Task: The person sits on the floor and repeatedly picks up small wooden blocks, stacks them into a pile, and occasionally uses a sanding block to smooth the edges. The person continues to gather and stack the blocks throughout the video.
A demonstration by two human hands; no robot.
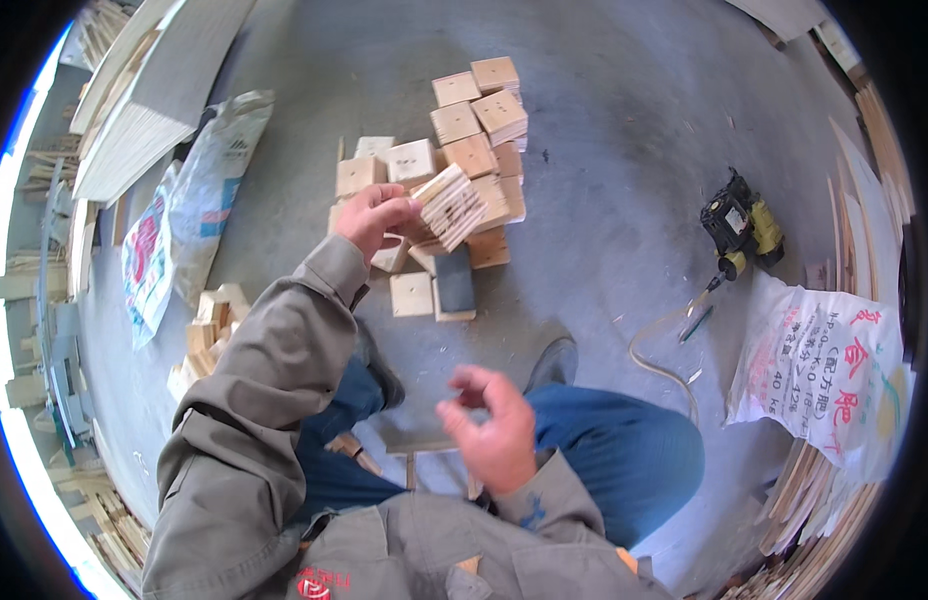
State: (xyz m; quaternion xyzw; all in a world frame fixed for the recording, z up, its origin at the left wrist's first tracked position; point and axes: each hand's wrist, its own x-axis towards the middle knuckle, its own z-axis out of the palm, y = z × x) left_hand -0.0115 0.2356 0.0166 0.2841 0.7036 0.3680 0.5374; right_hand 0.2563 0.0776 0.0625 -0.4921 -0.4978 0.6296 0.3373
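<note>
My left hand (377,220) is closed on the edge of a layered plywood block (452,207), pinched between thumb and fingers. The block is tilted, its striped side showing, above a group of pale wooden blocks (412,295) on the floor. Several of these blocks are stacked toward the far right of the group. A dark-topped block (454,280) lies at the group's near side. Close to my body, my right hand (494,430) holds nothing; its fingers are curved, apart from the thumb and slightly blurred.
On the floor to the right lies a black and yellow nail gun (744,228) with an air hose (639,340). A white woven sack (819,370) sits nearer, by stacked wood strips. At left are another sack (216,170), board sheets (149,120) and more blocks (209,335).
</note>
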